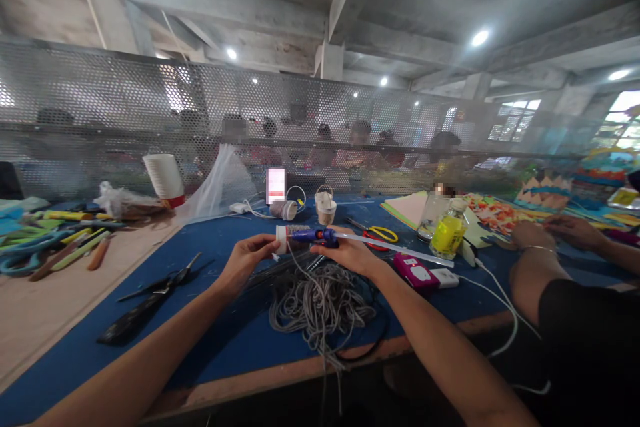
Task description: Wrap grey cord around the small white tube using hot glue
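My left hand [253, 255] grips a small white paper cup [281, 239] lying sideways, its fingers closed round the base. In my right hand [350, 251] is a blue hot glue gun [313, 235], its nozzle pointing left at the cup's side or opening; I cannot tell whether they touch. A long translucent glue stick [400, 248] sticks out of the gun's back toward the right. Grey cord [295, 255] hangs from near the cup down to a loose heap of grey cord [323, 307] on the blue table mat below my hands.
Black scissors [155, 300] lie at left. Behind my hands stand a little basket-like cup [326, 208], a cord-wrapped cup [283, 210] and a lit phone [276, 185]. Yellow bottle [449, 233], magenta power strip [415, 272] and white cable are right, beside a co-worker's arm [535, 267]. Stacked cups [163, 177] stand left.
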Available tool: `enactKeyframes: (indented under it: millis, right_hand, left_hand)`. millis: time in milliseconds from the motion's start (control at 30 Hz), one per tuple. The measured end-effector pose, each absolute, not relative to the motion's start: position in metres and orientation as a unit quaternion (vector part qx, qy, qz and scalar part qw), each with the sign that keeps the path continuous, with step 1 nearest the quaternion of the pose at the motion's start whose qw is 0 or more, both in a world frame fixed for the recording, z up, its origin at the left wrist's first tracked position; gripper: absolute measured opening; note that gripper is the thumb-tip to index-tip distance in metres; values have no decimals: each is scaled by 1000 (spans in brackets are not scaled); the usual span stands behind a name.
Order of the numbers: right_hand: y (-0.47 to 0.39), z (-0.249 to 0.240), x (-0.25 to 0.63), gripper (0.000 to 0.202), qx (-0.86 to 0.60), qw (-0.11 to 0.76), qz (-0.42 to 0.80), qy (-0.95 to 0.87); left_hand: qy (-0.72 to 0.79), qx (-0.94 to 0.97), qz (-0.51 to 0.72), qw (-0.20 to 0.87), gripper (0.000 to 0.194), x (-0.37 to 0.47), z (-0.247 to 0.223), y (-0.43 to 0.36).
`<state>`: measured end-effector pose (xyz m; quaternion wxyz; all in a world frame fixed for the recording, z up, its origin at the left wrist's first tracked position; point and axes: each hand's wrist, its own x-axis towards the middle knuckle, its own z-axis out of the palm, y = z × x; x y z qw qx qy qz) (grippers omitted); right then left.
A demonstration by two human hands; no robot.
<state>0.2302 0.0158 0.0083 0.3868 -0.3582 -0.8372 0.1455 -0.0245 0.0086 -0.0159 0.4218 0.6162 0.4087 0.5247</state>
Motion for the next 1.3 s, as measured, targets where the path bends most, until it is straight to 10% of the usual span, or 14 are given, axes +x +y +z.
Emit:
enactKeyframes:
  millis: [1300]
  right_hand:
    - [12,9,229,41,-368,417,249,-793]
  left_hand:
    - [401,594,535,446,25,-27,-20,12]
